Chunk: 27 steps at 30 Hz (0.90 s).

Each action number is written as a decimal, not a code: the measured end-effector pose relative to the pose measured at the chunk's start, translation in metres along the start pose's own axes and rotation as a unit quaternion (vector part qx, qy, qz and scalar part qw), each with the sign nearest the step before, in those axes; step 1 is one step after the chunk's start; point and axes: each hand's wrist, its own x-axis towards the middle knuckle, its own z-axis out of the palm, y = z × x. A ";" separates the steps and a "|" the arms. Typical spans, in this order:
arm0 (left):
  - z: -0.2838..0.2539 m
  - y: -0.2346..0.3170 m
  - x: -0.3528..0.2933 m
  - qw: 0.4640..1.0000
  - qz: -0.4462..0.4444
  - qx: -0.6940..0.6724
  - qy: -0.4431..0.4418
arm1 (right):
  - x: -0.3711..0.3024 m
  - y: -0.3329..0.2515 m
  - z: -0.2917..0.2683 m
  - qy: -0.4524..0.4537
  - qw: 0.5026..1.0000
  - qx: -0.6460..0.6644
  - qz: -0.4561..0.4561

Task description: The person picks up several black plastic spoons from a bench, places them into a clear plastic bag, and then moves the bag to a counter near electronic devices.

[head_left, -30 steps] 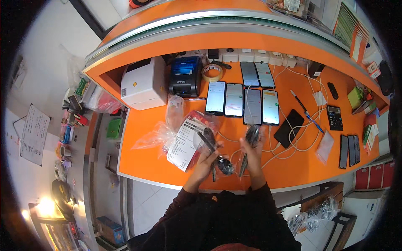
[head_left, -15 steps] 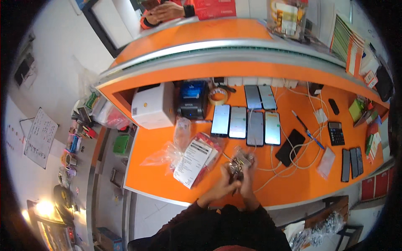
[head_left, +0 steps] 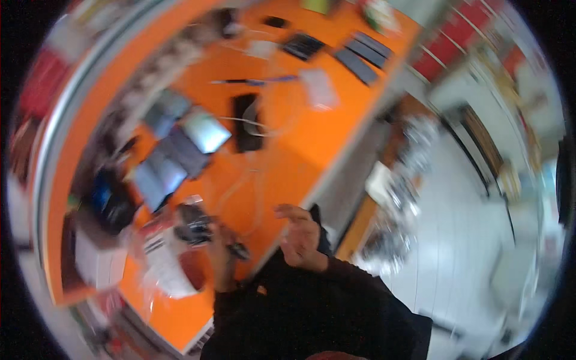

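Note:
The view is smeared by motion. My left hand (head_left: pixel 222 258) is closed at the front of the orange counter (head_left: pixel 288 162). From it sticks out a dark item in clear plastic (head_left: pixel 195 223), its kind too blurred to tell. A small dark end (head_left: pixel 241 251) pokes out on the hand's other side. My right hand (head_left: pixel 300 237) is raised near the counter's front edge, fingers partly bent and apart, with nothing seen in it. Beside my left hand lies a bag with a white printed slip (head_left: pixel 167 261). Lit phones (head_left: pixel 206 131) lie farther off.
Toward the far end lie a dark phone (head_left: pixel 247 123), a pen (head_left: pixel 258 80), a calculator (head_left: pixel 303 46), dark slabs (head_left: pixel 357 65) and a pinkish packet (head_left: pixel 319 89). A pale cable (head_left: pixel 258 171) trails across. A white box (head_left: pixel 99 258) stands left. Crumpled clear plastic (head_left: pixel 390 237) lies off the counter, right.
The view has swung right, showing more floor. My hands, together on the plastic-wrapped item before, are now apart: the right has come away, while the left keeps hold.

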 end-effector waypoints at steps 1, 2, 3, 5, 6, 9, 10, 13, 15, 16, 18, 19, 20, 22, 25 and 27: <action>0.005 -0.008 0.001 0.999 -0.017 0.047 -0.009 | -0.016 0.005 -0.020 0.044 0.998 -0.047 0.009; 0.019 -0.014 0.000 0.997 -0.048 -0.020 -0.054 | -0.032 0.008 -0.044 0.086 0.992 -0.091 0.009; 0.027 -0.020 0.000 0.994 -0.058 -0.013 -0.089 | -0.053 0.007 -0.071 0.097 0.977 -0.186 0.047; 0.040 -0.036 -0.010 0.988 -0.077 0.001 -0.133 | -0.098 -0.004 -0.125 0.105 0.909 -0.374 0.148; 0.050 -0.045 -0.018 0.985 -0.126 0.001 -0.117 | -0.125 -0.006 -0.154 0.161 0.886 -0.378 0.214; 0.067 -0.077 -0.032 0.969 -0.209 0.022 -0.131 | -0.229 0.004 -0.258 0.181 0.749 -0.502 0.392; 0.064 -0.084 -0.036 0.963 -0.228 0.038 -0.139 | -0.261 0.011 -0.285 0.186 0.745 -0.462 0.444; 0.072 -0.102 -0.035 0.951 -0.206 0.097 -0.209 | -0.341 0.037 -0.354 0.298 0.702 -0.250 0.597; 0.083 -0.108 -0.031 0.949 -0.206 0.116 -0.207 | -0.348 0.057 -0.363 0.279 0.687 -0.253 0.622; 0.083 -0.109 -0.028 0.949 -0.203 0.141 -0.195 | -0.342 0.074 -0.347 0.219 0.556 -0.488 0.637; 0.095 -0.112 -0.022 0.949 -0.201 0.153 -0.191 | -0.337 0.087 -0.349 0.196 0.362 -0.696 0.589; 0.098 -0.119 -0.018 0.946 -0.209 0.152 -0.195 | -0.346 0.088 -0.363 0.250 0.341 -0.700 0.575; 0.099 -0.122 -0.014 0.945 -0.201 0.163 -0.202 | -0.344 0.094 -0.371 0.277 0.281 -0.717 0.575; 0.097 -0.124 -0.006 0.944 -0.182 0.148 -0.232 | -0.339 0.101 -0.377 0.367 0.290 -0.634 0.616; 0.116 -0.133 -0.008 0.938 -0.203 0.155 -0.234 | -0.390 0.083 -0.411 0.310 0.408 -0.651 0.560; 0.115 -0.134 -0.009 0.940 -0.204 0.167 -0.216 | -0.391 0.089 -0.407 0.343 0.395 -0.644 0.558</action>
